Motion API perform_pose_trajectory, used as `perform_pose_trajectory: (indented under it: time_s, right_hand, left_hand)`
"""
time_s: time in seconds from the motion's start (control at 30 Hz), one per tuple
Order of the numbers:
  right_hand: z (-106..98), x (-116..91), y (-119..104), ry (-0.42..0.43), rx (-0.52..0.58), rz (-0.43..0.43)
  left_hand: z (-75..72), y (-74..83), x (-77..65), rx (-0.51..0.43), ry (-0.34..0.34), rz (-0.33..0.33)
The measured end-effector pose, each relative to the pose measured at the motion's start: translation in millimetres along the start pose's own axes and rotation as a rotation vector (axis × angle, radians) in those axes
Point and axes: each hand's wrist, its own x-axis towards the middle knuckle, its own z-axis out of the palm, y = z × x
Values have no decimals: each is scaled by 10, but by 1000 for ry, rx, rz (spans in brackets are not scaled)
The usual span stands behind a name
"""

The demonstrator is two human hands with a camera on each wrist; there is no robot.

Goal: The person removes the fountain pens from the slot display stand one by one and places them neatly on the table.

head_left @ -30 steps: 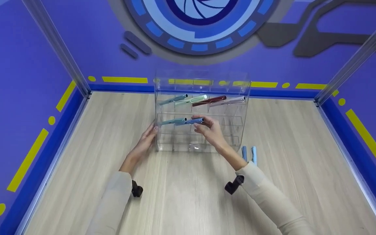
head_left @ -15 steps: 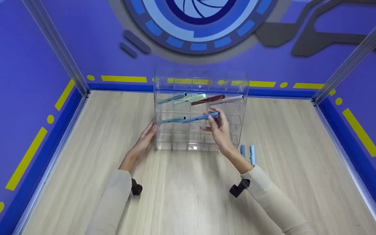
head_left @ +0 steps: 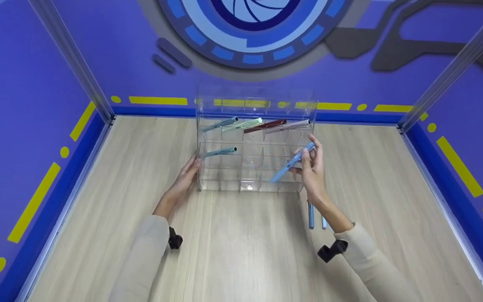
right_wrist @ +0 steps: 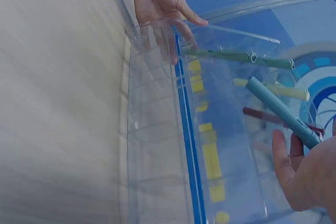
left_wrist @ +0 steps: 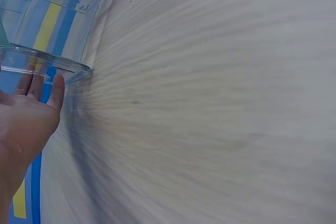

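A clear acrylic pen rack (head_left: 250, 161) with tiered compartments stands at the middle of the table. My left hand (head_left: 185, 179) rests against its left side; in the left wrist view the fingers (left_wrist: 56, 94) lie straight along the clear panel. Between thumb and fingers, my right hand (head_left: 315, 176) pinches a blue pen (head_left: 288, 167), tilted in front of the rack's right side. One teal pen (head_left: 220, 152) lies in the middle tier. The tier above holds a blue-teal pen (head_left: 220, 124), a mint pen (head_left: 245, 124), a dark red pen (head_left: 268, 125) and a lilac pen (head_left: 292, 126).
Two loose pens, a dark blue one (head_left: 311, 218) and a light blue one (head_left: 324, 223), lie on the wooden table (head_left: 233, 251) beneath the right forearm. Blue printed panels (head_left: 149, 75) with metal corner posts enclose the table at the back and sides.
My right hand has drawn the blue pen out of the middle tier and carried it right, its tip now pointing down to the left. My left hand has stayed at the rack's side.
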Motion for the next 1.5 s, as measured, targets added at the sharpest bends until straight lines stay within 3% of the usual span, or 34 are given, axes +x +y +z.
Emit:
perform_pose_trajectory:
  time_s: [0.33,0.5,0.63,0.77,1.0,1.23,1.5]
  right_hand:
    - [-590,-189,58,38,-194,103]
    - [-878,-305,118,29,-325,228]
    - [-1037,-331,149,-29,-389,372]
    - [-1172,-348,172,-93,-433,450]
    - [-1380,-419,226,-148,-437,455]
    - [-1572,-434,339,-96,-513,465]
    - [-1711,-403,478,-27,-542,514]
  left_hand:
    - [25,0,-19,76,27,13]
    - [57,-2,-35,75,31,-8]
    - [52,8,-33,62,38,-30]
    - [54,15,-24,75,43,-30]
    - [71,-15,-42,80,49,-21]
    - [75,-29,-35,52,20,-20]
    - [65,-39,-13,29,35,-15]
